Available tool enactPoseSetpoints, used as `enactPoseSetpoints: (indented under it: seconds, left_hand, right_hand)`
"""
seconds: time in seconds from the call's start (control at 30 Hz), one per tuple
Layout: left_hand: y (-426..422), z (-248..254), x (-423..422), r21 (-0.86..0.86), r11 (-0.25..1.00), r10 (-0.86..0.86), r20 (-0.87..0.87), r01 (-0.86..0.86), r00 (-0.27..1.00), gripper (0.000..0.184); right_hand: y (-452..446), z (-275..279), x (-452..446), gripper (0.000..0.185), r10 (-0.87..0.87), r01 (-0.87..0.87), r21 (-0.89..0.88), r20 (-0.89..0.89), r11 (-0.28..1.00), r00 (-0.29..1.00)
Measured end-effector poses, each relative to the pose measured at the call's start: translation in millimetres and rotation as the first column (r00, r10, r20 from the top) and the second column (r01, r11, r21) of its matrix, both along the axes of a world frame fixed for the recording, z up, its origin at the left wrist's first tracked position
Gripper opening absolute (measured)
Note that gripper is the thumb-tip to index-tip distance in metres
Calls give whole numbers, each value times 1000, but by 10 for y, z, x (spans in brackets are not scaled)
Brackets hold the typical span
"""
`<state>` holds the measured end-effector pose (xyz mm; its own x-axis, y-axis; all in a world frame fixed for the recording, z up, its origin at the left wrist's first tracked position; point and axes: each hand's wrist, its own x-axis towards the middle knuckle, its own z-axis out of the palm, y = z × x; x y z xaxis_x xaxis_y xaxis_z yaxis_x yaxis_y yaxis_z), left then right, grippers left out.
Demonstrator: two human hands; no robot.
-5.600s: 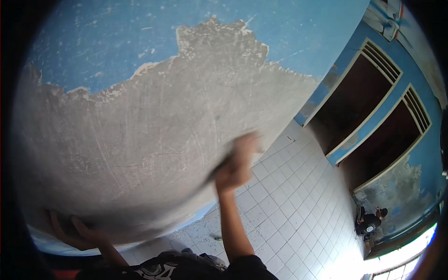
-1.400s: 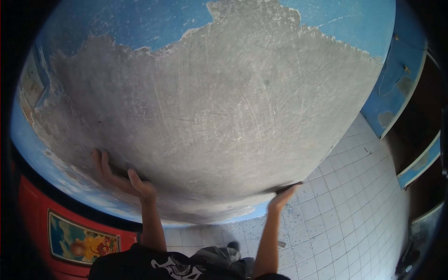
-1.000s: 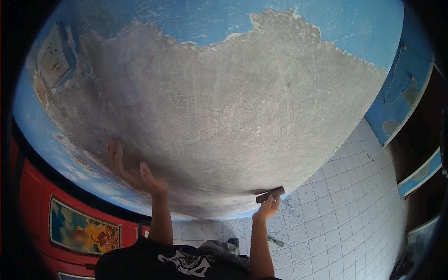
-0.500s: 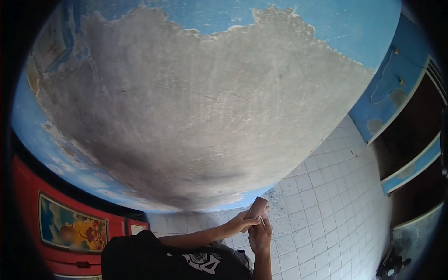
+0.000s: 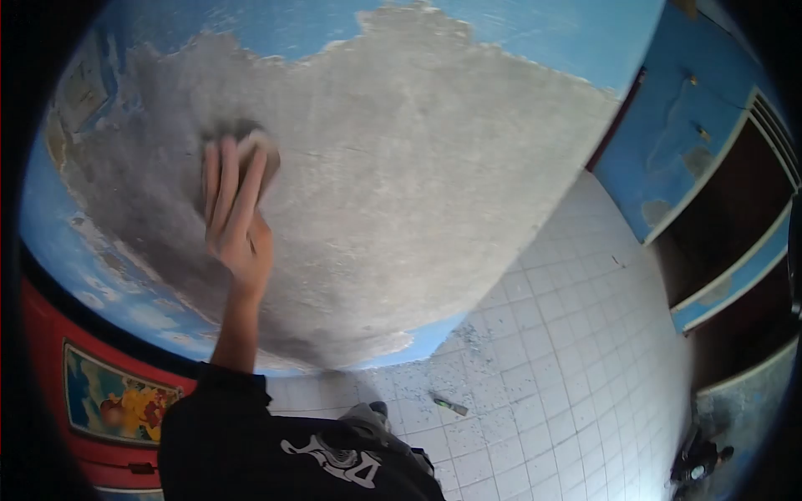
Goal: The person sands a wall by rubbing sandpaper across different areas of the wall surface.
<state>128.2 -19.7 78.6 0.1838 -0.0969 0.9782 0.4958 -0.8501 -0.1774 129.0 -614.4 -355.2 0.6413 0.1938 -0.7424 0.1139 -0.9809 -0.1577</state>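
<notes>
At the lower left, a red panelled surface [image 5: 42, 376] bears a framed, colourful picture [image 5: 121, 397]. Right of it and above rises a large wall, its upper part painted blue [image 5: 551, 33], with a broad, ragged-edged patch of bare grey plaster [image 5: 401, 192] below. The person's left hand [image 5: 240, 209], its arm raised from a short black sleeve [image 5: 230, 388], reaches up to the left part of this patch. Its fingers are clamped on a blurred, brownish-grey block [image 5: 270, 163], which appears to be against the plaster. The right hand is out of view, so its fingers cannot be judged. Lower centre, a black shirt [image 5: 376, 447] has a white print. Right of it, a small flat-ended tool [image 5: 451, 406] lies on pale floor tiles [image 5: 576, 351] scattered with specks. Farther right are dark doorways [image 5: 731, 217] in a blue wall [image 5: 626, 159] and, below, another person in dark clothing [image 5: 696, 465].
</notes>
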Motion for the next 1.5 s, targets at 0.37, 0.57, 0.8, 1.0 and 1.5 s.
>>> enactPoseSetpoints:
  seconds: [0.37, 0.57, 0.8, 1.0, 1.5]
  left_hand:
    - [-283, -803, 666, -128, 984, 100, -189, -125, 977, 53]
    - [-355, -896, 681, -135, 978, 118, -286, -162, 951, 61]
    - [-382, -950, 600, -69, 968, 194, -405, -242, 893, 65]
    - [-397, -1008, 601, -80, 969, 184, -392, -233, 901, 66]
    - [-412, -1038, 612, -31, 946, 272, -463, -322, 844, 71]
  right_hand:
    - [109, 930, -710, 34, -276, 310, 454, -141, 835, 951]
    - [200, 982, -811, 34, -240, 293, 501, -168, 814, 956]
    - [-5, 910, -865, 35, -237, 285, 485, -160, 827, 958]
    - [-96, 898, -956, 35, -226, 277, 480, -162, 832, 961]
    - [139, 946, -1432, 36, -17, 144, 460, -268, 876, 963]
